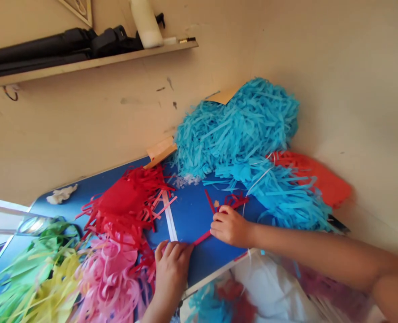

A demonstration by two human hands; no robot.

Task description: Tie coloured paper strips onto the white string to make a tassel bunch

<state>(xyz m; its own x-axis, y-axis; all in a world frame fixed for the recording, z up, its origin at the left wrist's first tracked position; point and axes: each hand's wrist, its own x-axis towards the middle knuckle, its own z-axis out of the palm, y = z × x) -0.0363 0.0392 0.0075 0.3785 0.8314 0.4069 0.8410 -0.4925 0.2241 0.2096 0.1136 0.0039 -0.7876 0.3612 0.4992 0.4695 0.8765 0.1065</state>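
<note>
My left hand (171,264) lies on the blue table (188,215) near its front edge, fingers curled down on the end of a thin red paper strip (202,237). The strip runs up to my right hand (229,225), which is closed in a pinch on it. Just past that hand lie a few loose red strips (234,200). A heap of red fringed paper (125,202) sits left of my hands, with pink fringe (110,278) below it.
A big pile of light blue shredded paper (239,130) leans against the wall, with an orange-red piece (320,179) beside it. Green and yellow fringe (34,278) lies at the far left. A wall shelf (84,63) carries dark objects and a white bottle (147,22).
</note>
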